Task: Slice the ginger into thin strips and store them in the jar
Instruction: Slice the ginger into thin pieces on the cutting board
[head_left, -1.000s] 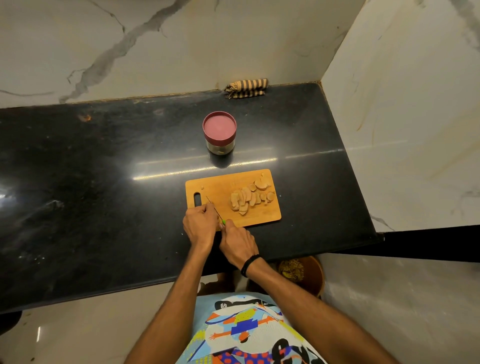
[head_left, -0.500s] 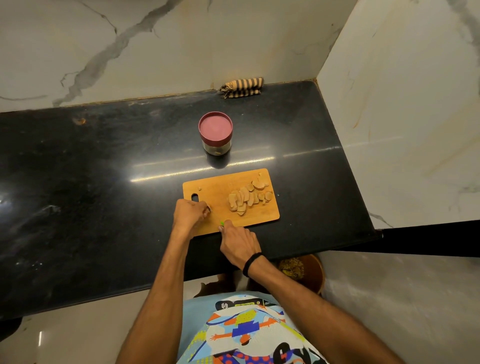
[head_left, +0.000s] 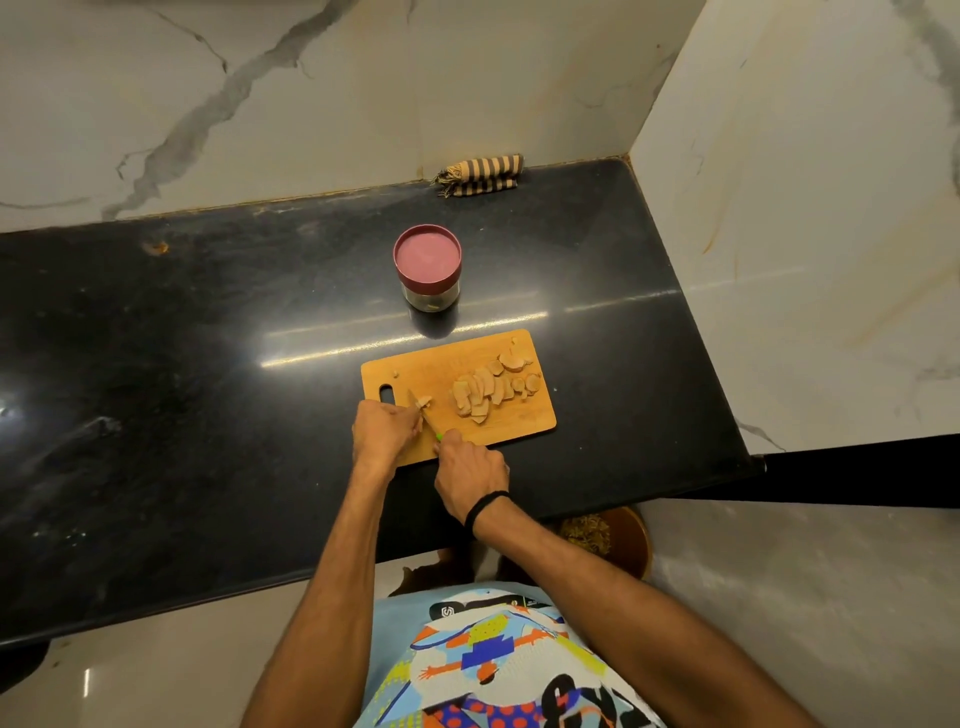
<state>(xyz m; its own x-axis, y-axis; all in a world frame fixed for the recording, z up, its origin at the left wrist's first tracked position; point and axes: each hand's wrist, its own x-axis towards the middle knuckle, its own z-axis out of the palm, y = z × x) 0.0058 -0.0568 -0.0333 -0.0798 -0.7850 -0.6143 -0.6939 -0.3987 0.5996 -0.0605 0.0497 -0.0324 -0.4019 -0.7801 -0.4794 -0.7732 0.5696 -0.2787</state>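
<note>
Person's left hand (head_left: 387, 434) pins a small ginger piece (head_left: 424, 400) at the near-left of the wooden cutting board (head_left: 415, 366), fingers curled round it. The right hand (head_left: 470, 475) grips a green-handled knife (head_left: 429, 422), fingers wrapped on the handle and the blade right against that piece. A pile of ginger slices (head_left: 485, 395) lies on the board's right half, apart from both hands. The jar (head_left: 427, 267) stands on the black counter (head_left: 208, 389) just beyond the board, maroon lid on.

Handling guess: the piece is light, firm and fibrous, probably damp on cut faces — likely to skid or roll under the blade. Best hold is flat face down, fingers tucked back from the edge. The slices look thin and brittle — pinch them up in small stacks.
</note>
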